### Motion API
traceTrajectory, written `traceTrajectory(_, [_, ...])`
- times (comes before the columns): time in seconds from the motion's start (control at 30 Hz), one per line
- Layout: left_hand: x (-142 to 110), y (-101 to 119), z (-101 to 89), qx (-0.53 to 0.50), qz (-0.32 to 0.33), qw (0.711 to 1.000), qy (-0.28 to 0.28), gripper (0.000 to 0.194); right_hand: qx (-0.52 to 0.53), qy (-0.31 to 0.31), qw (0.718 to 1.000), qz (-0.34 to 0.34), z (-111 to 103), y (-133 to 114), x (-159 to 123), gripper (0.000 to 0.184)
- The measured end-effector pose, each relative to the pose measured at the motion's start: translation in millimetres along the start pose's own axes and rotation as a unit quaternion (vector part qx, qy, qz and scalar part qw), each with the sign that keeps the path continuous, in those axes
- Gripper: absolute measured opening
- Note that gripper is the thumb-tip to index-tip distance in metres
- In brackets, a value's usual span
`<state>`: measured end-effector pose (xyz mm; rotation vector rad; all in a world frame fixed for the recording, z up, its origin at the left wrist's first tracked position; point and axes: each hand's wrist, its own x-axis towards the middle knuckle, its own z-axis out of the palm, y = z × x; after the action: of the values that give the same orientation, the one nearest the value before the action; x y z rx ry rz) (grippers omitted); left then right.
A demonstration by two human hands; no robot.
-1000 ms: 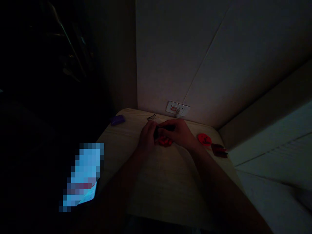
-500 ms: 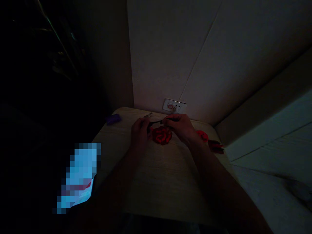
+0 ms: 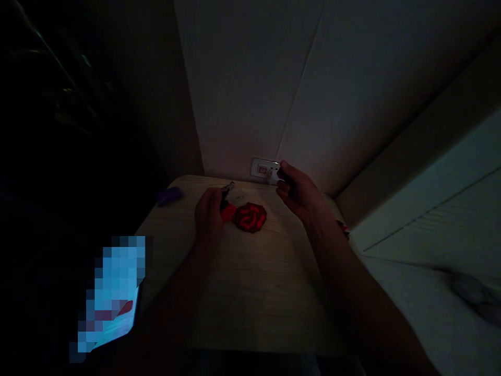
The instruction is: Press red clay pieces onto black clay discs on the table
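Observation:
In dim light my left hand (image 3: 207, 215) rests over the table, its fingers closed at a small black piece (image 3: 225, 196) whose kind I cannot make out. Touching its fingertips is a flat bright red piece (image 3: 228, 213). Just to the right lies a round dark red piece with wavy edge (image 3: 250, 217), marked with brighter red squiggles. My right hand (image 3: 299, 193) is raised at the right, near the wall socket, with fingers curled in; something dark shows between thumb and fingers, too dim to name.
The pale wooden table (image 3: 250, 292) stands against a wall with a socket plate (image 3: 264, 168) and a plug. A purple item (image 3: 169, 196) lies at the back left. Dark red and black pieces (image 3: 343, 228) show by the right edge. A lit screen (image 3: 117, 292) glows at the left.
My hands have come apart: the right has moved up and right, away from the left. The dark strip stretched between them no longer shows. The view has shifted slightly.

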<state>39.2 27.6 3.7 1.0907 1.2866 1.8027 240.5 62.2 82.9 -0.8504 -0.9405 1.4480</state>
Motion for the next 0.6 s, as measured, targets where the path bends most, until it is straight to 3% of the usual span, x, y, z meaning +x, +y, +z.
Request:
traceTrajectory(0.13, [2,-5,1.0,-0.077,-0.039,0.996,-0.020,0.028,0.008,0.026,0.999,0.040,6,4,-3,0.015])
traceTrajectory(0.3, [3,-4,4.5,-0.213,-0.145,0.966,-0.014,0.031,0.021,0.028,0.998,0.058,8,10,-2,0.016])
traceTrajectory(0.47, [2,-1,6.5,-0.238,-0.136,0.961,-0.030,0.030,0.056,0.009,0.996,0.070,10,20,2,0.031])
traceTrajectory(0.6, [3,-4,7.8,-0.173,-0.111,0.978,-0.035,0.029,0.086,-0.019,0.989,0.123,10,20,3,0.024])
